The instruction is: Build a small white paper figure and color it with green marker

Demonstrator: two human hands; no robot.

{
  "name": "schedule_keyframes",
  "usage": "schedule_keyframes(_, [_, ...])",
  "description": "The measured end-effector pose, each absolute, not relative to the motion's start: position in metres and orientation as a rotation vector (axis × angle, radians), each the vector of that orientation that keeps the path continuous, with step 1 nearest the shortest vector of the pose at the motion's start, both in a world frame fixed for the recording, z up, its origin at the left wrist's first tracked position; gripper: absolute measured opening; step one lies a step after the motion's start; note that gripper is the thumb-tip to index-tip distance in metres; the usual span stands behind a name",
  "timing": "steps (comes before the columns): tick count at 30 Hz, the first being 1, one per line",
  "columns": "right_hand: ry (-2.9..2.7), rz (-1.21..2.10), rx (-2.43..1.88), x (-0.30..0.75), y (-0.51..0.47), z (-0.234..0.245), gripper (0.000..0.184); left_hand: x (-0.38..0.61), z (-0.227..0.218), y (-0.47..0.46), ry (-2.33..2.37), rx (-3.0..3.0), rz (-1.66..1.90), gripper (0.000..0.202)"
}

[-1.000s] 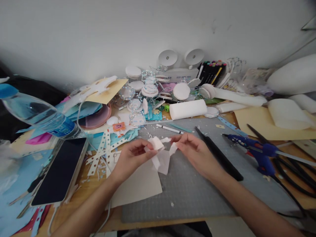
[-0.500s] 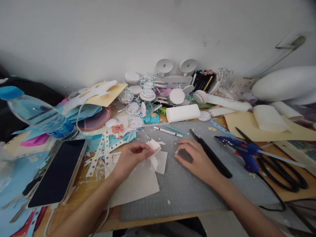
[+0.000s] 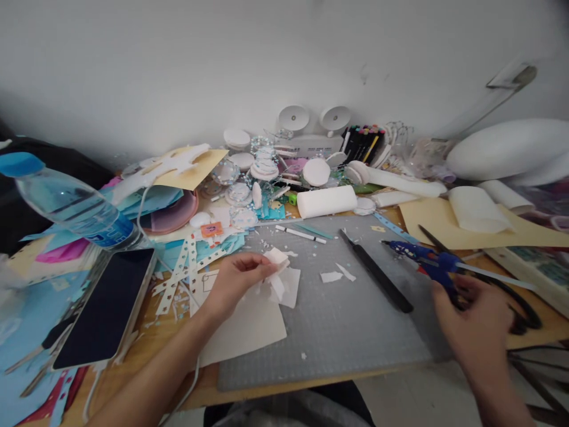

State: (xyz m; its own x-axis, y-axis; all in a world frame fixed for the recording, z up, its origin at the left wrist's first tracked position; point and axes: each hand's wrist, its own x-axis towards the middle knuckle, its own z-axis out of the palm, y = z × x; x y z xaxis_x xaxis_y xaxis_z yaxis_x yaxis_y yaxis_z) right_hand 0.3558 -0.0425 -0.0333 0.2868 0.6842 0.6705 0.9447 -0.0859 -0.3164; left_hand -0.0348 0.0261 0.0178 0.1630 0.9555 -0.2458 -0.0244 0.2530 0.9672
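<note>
My left hand (image 3: 237, 279) pinches a small folded piece of white paper (image 3: 278, 264) between thumb and fingers, above the cutting mat's left part. Under it lie a small white paper square (image 3: 291, 287) and a larger cream sheet (image 3: 244, 329). On the right, my right hand (image 3: 473, 320) is closed round the handle of a blue glue gun (image 3: 420, 258), which rests on its side; the palm hides part of the grip. Black-handled scissors (image 3: 527, 305) lie just beyond that hand. White paper scraps (image 3: 331, 276) and a black craft knife (image 3: 377, 273) are between the hands.
The grey cutting mat (image 3: 329, 344) reaches the table's front edge. A phone (image 3: 106, 308) and a water bottle (image 3: 75, 201) stand on the left. White rolls (image 3: 326, 201), decorated discs and markers (image 3: 362, 145) crowd the back by the wall.
My right hand has moved right, from the middle of the mat to the glue gun's handle. White scraps now show where it was. My left hand keeps its pinch on the paper.
</note>
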Motion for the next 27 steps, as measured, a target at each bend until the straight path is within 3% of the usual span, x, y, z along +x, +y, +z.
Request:
schedule_keyframes(3, [-1.619,-0.659,-1.949,0.361,-0.029,-0.03,0.025,-0.036,0.017,0.026,1.166,1.072,0.929,0.024])
schedule_keyframes(8, [-1.929,-0.567,-1.899,0.365,-0.025,-0.02,0.025,-0.036,0.017,0.026,1.176,1.083,0.931,0.024])
schedule_keyframes(12, [-1.74,-0.529,-1.953,0.35,-0.023,0.003,0.026,-0.035,0.017,0.027,1.191,1.041,0.96,0.024])
schedule_keyframes(15, [-1.415,-0.467,-2.104,0.316,-0.018,0.021,0.036,-0.034,0.017,0.027,1.201,1.017,0.969,0.024])
schedule_keyframes(18, [-1.431,-0.341,-1.951,0.274,-0.007,0.027,0.038,-0.033,0.017,0.026,1.224,1.013,0.97,0.024])
schedule_keyframes(27, [-1.821,-0.234,-1.509,0.22,0.008,-0.009,0.015,-0.03,0.018,0.025,1.237,1.028,0.92,0.025])
